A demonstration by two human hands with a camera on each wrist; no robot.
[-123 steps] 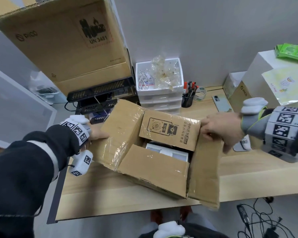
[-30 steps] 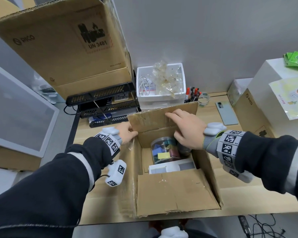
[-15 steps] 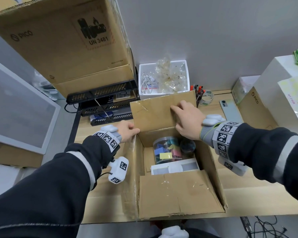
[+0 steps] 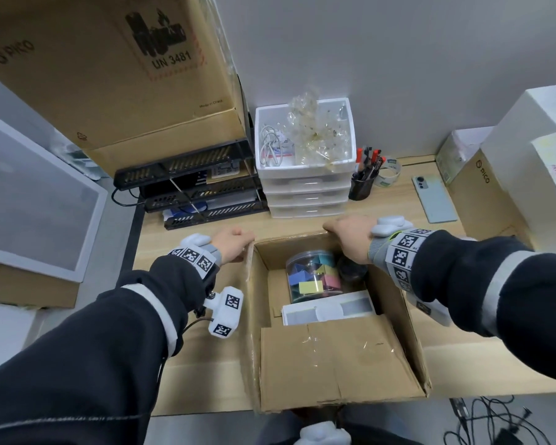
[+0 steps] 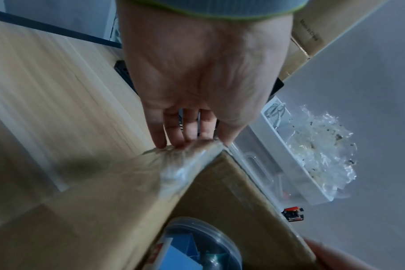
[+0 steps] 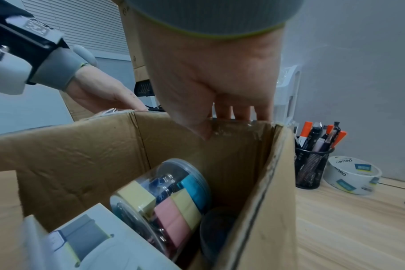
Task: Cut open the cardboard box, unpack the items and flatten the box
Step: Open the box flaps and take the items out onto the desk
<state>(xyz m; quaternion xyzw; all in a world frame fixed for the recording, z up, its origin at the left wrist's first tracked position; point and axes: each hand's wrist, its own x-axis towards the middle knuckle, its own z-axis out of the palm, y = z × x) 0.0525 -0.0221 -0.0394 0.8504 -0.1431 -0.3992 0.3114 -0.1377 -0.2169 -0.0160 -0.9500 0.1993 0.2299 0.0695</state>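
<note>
The open cardboard box stands on the wooden desk, its near flap lying inward. Inside lie a clear jar of coloured clips, a white carton and a dark round thing. My left hand presses straight fingers on the taped left flap at the far left corner. My right hand grips the folded-back far flap at the rim, thumb inside, fingers behind.
Behind the box stand a white drawer unit, black paper trays, a pen cup and a tape roll. A phone and a brown carton lie right. A big carton towers at left.
The far flap, upright half a second ago, is now folded back and down behind the box, my right hand following it. My left hand stays at the far left corner.
</note>
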